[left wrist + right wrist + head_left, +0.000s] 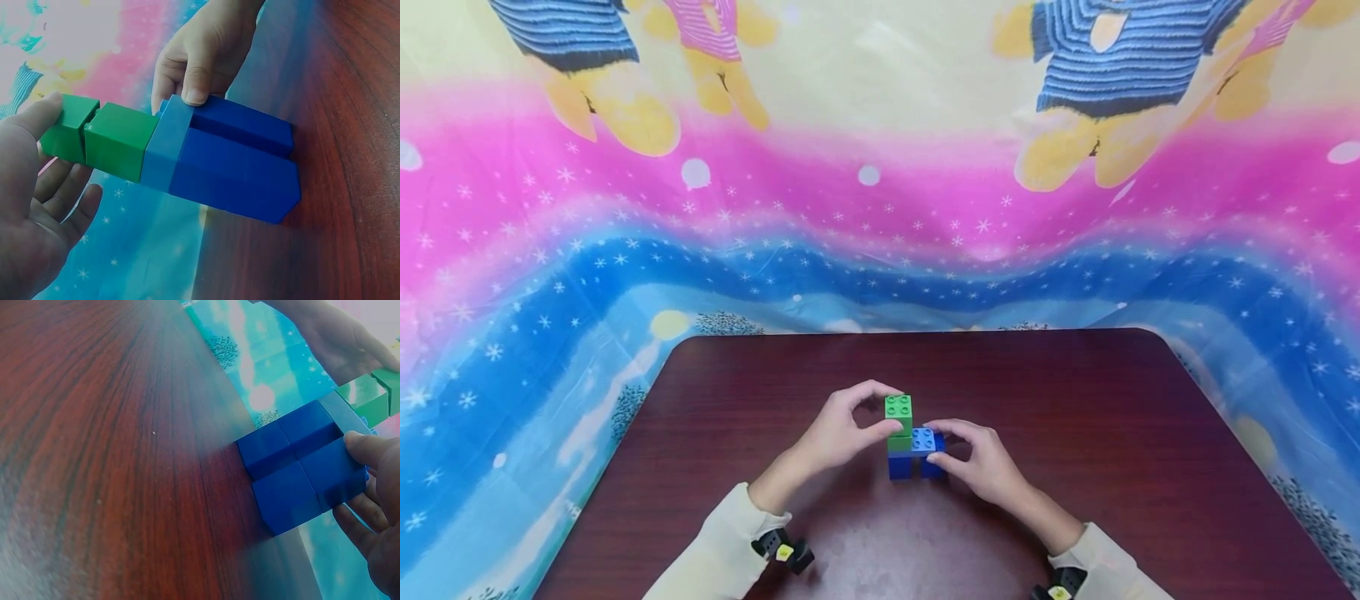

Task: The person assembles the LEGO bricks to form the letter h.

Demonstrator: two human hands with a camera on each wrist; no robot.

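Note:
A small structure of toy building blocks stands on the table. Two dark blue legs [287, 499], each showing a seam across it, carry a lighter blue block [923, 439]. On that block's left end sits a green block [120, 141], topped by a second green block [898, 406]. My left hand [837, 427] pinches the top green block between thumb and fingers; a narrow gap shows between the two green blocks in the left wrist view. My right hand [989, 463] grips the structure's right side, its thumb by the upper end of a leg.
The dark red-brown wooden table [760, 375] has rounded far corners. Behind it hangs a patterned cloth [865, 208] that also drops past both sides. Black wrist cameras [784, 550] sit over the pale sleeves [718, 546].

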